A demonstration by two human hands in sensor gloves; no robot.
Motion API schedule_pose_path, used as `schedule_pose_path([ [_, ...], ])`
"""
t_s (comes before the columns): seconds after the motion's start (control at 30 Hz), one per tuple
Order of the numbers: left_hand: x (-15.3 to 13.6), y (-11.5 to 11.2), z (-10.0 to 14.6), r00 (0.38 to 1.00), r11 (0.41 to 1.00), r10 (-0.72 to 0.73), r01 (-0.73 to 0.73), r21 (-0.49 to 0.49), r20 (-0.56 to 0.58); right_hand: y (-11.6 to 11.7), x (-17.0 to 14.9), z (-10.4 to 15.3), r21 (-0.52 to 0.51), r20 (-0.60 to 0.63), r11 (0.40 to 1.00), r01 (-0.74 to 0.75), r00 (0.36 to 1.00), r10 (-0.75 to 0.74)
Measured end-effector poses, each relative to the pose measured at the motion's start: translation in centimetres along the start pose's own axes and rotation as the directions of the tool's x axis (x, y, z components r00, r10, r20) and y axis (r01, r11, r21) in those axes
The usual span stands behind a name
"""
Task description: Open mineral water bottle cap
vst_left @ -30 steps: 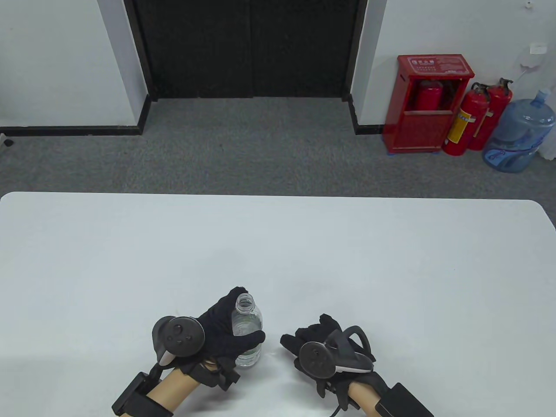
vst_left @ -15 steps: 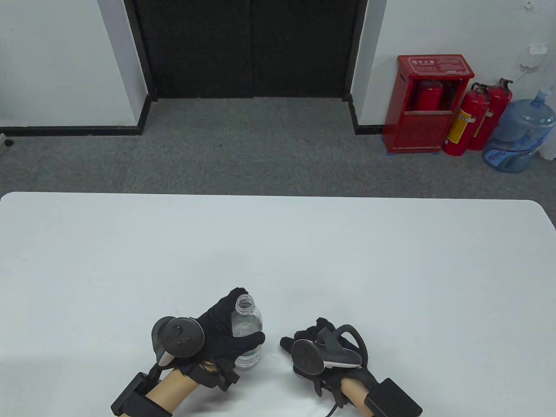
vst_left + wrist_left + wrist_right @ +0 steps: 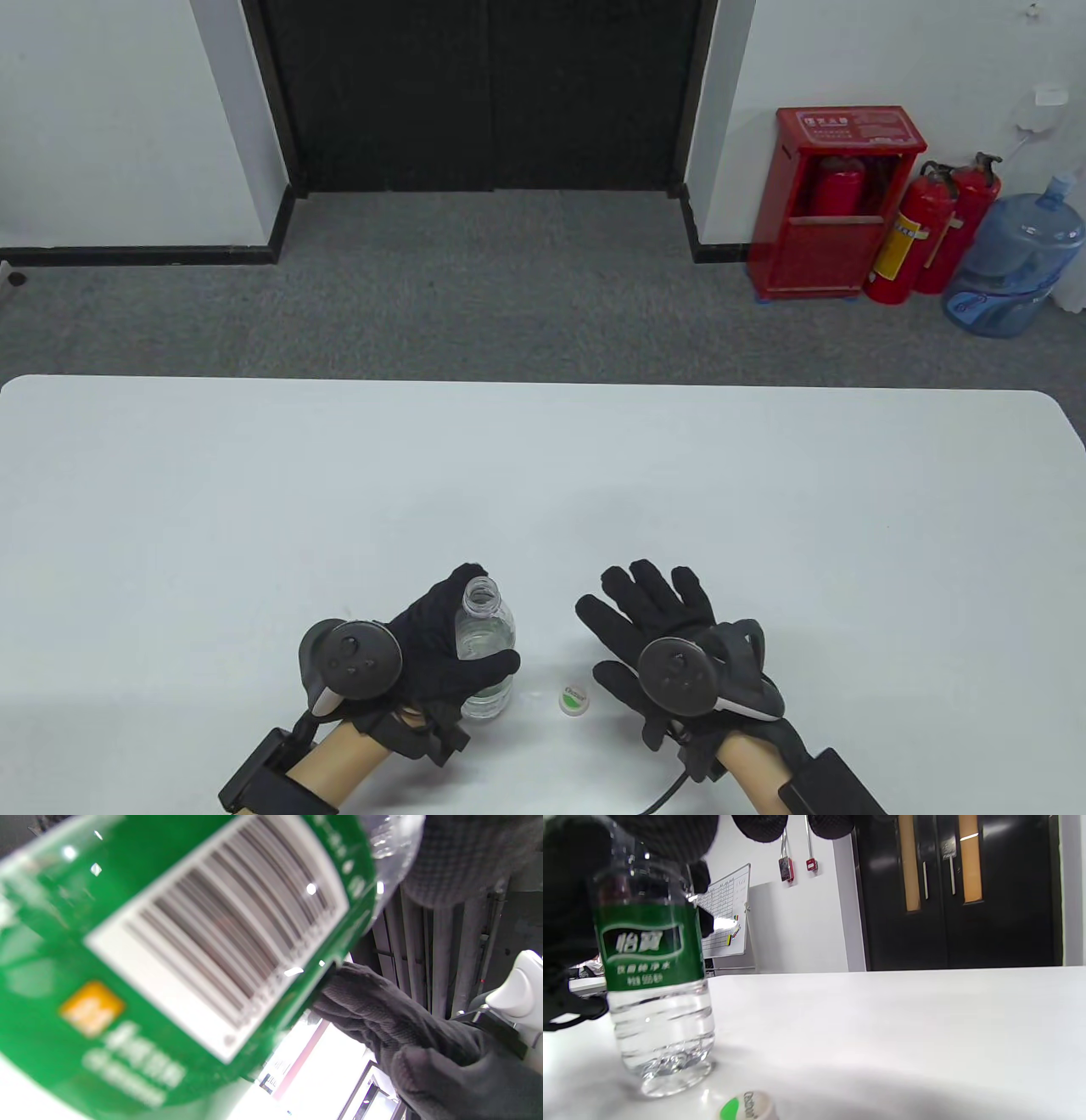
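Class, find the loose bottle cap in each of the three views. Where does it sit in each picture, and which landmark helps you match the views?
Table view: the cap lies on the table, between the bottle and the right hand.
Left wrist view: not in it; the bottle's green label fills most of the frame.
Right wrist view: the cap is at the bottom edge, right of the bottle's base.
Shared landmark: the bottle.

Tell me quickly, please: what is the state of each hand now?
Left hand: closed around the bottle, holding it upright on the table.
Right hand: open, fingers spread, holding nothing; the cap lies beside it.
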State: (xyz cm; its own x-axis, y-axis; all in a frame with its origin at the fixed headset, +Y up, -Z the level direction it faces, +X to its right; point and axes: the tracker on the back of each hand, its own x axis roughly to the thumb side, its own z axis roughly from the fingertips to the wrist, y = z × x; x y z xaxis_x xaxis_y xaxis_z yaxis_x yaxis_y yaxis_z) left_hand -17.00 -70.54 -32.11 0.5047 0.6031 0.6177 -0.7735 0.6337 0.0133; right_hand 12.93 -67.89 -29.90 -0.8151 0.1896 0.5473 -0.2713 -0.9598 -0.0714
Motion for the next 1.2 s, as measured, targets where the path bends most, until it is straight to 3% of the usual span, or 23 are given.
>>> schedule_pose_path([
  [0.23,-0.2,0.0,0.0,1.0,1.0,0.007,-0.007,0.01,-0.005,0.2,-1.0,2.7,-0.044,-0.018,0.998,0.034,0.999,-0.035],
  [0.83,0.1,-0.7,0.4,1.0,0.999,0.015,-0.015,-0.048,0.012,1.2,0.1,3.2,-0.008,0.002,0.993,0.121,0.993,-0.121],
  [0.97,-0.9,-0.9,-1.3,0.999,0.998,0.031,-0.032,-0.049,-0.02,1.3,0.4,3.1,0.014,0.01,0.992,0.124,0.992,-0.124],
  [1.2,-3.4,-1.3,-6.9,0.998,1.0,-0.001,0.0,-0.02,-0.059,1.3,0.4,3.0,0.026,0.017,0.991,0.129,0.991,-0.129],
])
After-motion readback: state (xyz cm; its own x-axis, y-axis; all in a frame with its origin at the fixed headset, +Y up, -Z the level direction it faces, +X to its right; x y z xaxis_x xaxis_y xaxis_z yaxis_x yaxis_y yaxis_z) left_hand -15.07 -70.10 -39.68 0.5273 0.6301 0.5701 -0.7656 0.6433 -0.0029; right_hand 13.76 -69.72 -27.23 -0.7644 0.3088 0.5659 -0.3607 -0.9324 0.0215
